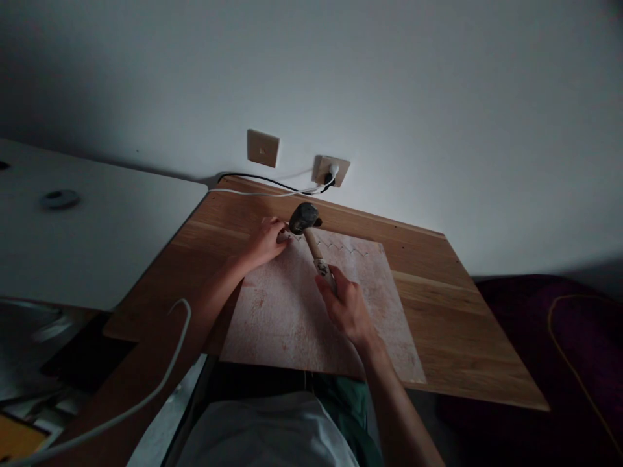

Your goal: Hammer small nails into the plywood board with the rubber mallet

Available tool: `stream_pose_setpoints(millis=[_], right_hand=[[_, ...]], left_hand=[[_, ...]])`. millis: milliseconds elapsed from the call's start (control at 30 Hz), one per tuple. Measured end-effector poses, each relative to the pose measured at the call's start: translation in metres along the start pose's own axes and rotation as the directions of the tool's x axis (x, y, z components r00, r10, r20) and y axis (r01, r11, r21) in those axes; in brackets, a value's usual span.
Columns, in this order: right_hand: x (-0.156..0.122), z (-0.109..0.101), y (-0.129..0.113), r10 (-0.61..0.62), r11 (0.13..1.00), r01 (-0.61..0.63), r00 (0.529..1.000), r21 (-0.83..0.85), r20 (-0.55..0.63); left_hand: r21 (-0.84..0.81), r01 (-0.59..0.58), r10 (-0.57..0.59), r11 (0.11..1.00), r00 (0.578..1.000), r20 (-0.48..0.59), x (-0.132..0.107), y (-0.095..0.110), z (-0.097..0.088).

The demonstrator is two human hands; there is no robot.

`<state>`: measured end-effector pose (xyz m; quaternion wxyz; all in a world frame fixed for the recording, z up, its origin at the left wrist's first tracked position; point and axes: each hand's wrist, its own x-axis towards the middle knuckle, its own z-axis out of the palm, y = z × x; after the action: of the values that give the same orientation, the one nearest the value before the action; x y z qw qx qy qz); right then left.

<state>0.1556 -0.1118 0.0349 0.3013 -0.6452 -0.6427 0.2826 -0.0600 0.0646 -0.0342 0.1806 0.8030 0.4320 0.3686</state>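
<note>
My right hand (343, 301) is closed around the lower handle of a mallet (312, 241). The mallet has a black head, a light wooden shaft and a pale, marked grip. Its head is over the far left part of a mottled pinkish-white board (292, 311), close to my left hand (270, 241). The fingers of that hand are pinched together at the board's far left corner; what they hold, if anything, is too small to make out. A thin zigzag line (348, 248) runs along the board's far edge, right of the mallet head.
The board lies on a wooden tabletop (448, 324). A white table (111, 240) adjoins it on the left. On the wall behind are two socket plates (263, 148), and a white cable (253, 192) and a black one run there. Dark purple fabric (530, 324) is at right.
</note>
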Motion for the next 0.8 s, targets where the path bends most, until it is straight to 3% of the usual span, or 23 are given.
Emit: stream_pose_setpoints(millis=[233,533,800], right_hand=[[0.001,-0.003,-0.01,-0.032,0.999,0.034,0.996,-0.021,0.088],[-0.003,-0.003,-0.009,-0.023,0.999,0.026,0.997,-0.035,0.079],[-0.024,-0.006,0.008,0.012,1.0,-0.012,1.0,0.012,0.009]], left_hand=[[-0.05,0.026,-0.027,0.998,0.999,-0.019,-0.002,0.001,-0.002],[-0.016,0.061,-0.061,0.998,0.998,-0.021,-0.001,0.0,-0.001],[-0.032,-0.021,0.022,0.999,1.0,0.009,0.001,0.002,-0.004]])
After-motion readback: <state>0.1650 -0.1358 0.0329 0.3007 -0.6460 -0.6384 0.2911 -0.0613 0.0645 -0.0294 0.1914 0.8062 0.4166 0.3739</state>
